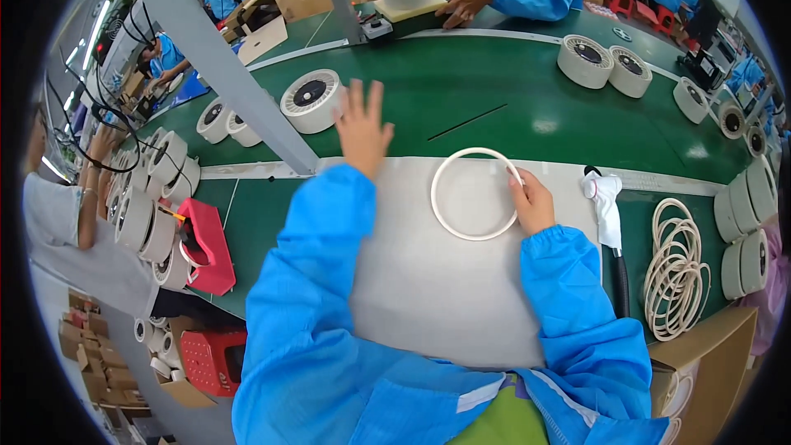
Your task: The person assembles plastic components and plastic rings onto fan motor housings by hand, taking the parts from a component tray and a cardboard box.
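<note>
1. Head view: your left hand (362, 136) is up over the green belt (465, 78), fingers apart and a bit blurry. It's right by a round white fan-like unit (311, 101), but I can't tell if you're actually touching it.
2. Your right hand (534, 200) has its fingers clamped on the right side of a thin white ring (434, 194). The ring is over the pale tabletop (449, 297) in front of you, near the belt's edge; can't tell if it's resting there.
3. Off to your right there's a white-wrapped tool (608, 210) with a black handle, then a loose pile of similar rings (669, 276).
4. On your left, a pinkish-red bin (216, 259).
</note>
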Demonstrator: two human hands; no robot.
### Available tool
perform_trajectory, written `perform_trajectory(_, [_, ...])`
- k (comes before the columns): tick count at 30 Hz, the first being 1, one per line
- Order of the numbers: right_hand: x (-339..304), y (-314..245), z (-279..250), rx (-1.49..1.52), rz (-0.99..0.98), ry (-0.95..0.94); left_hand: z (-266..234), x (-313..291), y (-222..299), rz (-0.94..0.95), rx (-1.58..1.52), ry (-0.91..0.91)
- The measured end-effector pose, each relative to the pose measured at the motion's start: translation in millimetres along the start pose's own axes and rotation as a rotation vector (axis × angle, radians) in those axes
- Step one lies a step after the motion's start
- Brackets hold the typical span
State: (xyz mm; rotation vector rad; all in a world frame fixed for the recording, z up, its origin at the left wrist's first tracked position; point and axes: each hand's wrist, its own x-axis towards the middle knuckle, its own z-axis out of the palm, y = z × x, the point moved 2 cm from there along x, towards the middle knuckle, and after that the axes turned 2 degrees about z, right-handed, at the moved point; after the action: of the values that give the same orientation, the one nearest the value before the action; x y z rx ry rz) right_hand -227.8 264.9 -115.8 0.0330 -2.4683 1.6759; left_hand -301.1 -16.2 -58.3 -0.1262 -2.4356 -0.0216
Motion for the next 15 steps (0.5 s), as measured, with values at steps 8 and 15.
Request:
perform_trajectory(8, [2, 7, 5, 0.092, -0.051, 0.024, 40, 42, -102, -0.199, 0.416, -0.419])
perform_trajectory(15, [15, 10, -27, -0.178, -0.018, 0.335, -44, -20, 2, 0.331, -0.145, -0.315])
